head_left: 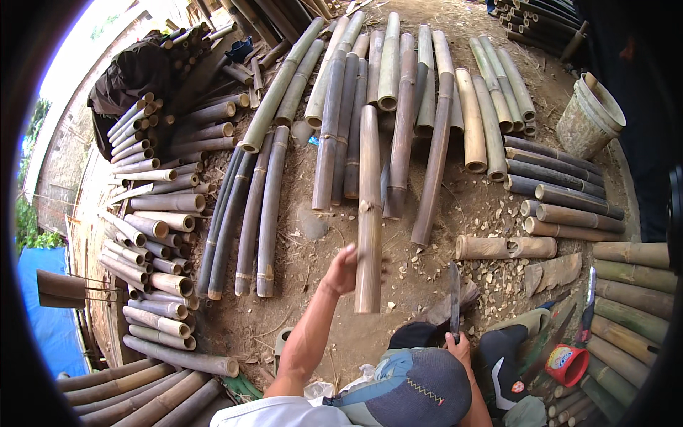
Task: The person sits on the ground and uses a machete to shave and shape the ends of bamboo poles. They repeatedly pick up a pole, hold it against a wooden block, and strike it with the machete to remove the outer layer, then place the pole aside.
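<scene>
My left hand (343, 269) is wrapped around the side of a brown bamboo pole (369, 206), its fingertips partly hidden behind it. The pole points away from me, and its near end is above the bare ground. At the lower right, my right hand (459, 349) grips the handle of a machete (454, 295), whose blade points away from me. The blade is to the right of the pole and apart from it. Beyond the blade, a short bamboo piece (484, 248) with a hole in its side lies crosswise on the ground.
Stacked bamboo poles (171, 203) line the left, and more poles (331, 135) lie ahead. To the right are a whitish bucket (587, 124), dark bamboo poles (555, 171), a red container (567, 366) and another long blade (591, 288). Wood chips (491, 285) litter the dirt.
</scene>
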Action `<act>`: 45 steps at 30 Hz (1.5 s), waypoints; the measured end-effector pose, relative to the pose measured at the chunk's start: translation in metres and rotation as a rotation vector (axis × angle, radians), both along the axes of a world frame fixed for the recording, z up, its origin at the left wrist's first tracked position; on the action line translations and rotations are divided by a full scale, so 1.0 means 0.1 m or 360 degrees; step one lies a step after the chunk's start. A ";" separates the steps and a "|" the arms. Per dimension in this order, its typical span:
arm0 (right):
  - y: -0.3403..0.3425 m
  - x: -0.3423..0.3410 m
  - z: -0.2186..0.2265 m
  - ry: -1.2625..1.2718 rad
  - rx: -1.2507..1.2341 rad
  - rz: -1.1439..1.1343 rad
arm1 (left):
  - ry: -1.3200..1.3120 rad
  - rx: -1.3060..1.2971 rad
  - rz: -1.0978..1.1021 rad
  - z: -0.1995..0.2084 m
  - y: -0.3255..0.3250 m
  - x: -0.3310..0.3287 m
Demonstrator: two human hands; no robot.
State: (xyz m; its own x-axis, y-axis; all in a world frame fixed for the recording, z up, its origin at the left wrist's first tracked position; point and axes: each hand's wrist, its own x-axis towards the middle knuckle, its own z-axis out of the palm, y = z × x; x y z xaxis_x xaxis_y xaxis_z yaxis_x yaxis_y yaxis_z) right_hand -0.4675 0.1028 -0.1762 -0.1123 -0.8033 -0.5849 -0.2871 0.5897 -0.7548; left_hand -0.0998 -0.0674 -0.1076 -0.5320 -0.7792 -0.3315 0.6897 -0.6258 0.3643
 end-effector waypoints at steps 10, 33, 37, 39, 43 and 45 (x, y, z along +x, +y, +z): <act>0.18 -0.18 -0.07 0.0816 -0.0568 -0.0174 | 0.0067 -0.0215 0.0372 -0.30 0.04 -0.60; -0.36 -0.14 -0.34 0.0622 -0.0338 -0.0681 | -0.0697 0.0452 0.1130 -0.27 1.04 0.35; -0.60 0.26 -0.51 0.0854 -0.0486 -0.0567 | -0.0959 0.0656 0.1383 -0.31 1.16 0.36; -0.64 0.26 -0.57 0.0835 -0.0621 -0.0410 | -0.0884 0.0602 0.1211 -0.46 1.19 0.32; -0.76 0.39 -0.67 0.0639 -0.0840 -0.0260 | -0.0812 0.0516 0.0889 -0.61 1.26 0.09; -0.88 0.43 -0.61 0.0626 -0.0850 -0.0144 | -0.0853 0.0488 0.0856 -0.70 1.25 -0.06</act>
